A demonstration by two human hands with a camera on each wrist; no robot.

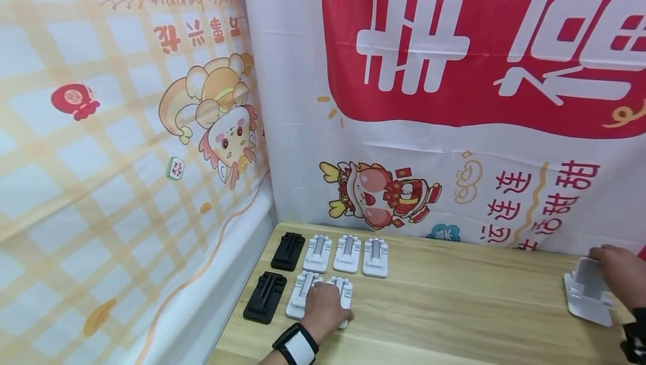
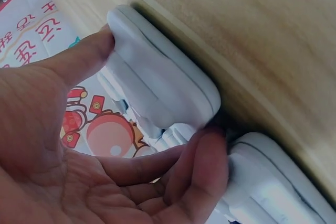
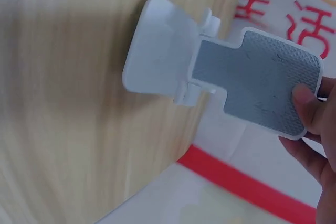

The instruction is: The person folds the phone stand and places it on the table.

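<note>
My left hand is at the front row of folded phone stands. In the left wrist view its thumb and fingers pinch the two sides of a white folded phone stand, which lies on the wooden table. Another white folded stand lies just to its left, close to the fingers. At the far right, my right hand grips the upper end of the raised plate of an unfolded white phone stand. Its grey textured pad faces the right wrist camera, and its white base rests on the table.
Behind the left hand, three white folded stands lie in a row with a black folded stand. A second black one lies in the front row. Printed cloth hangs along the table's back and left edges.
</note>
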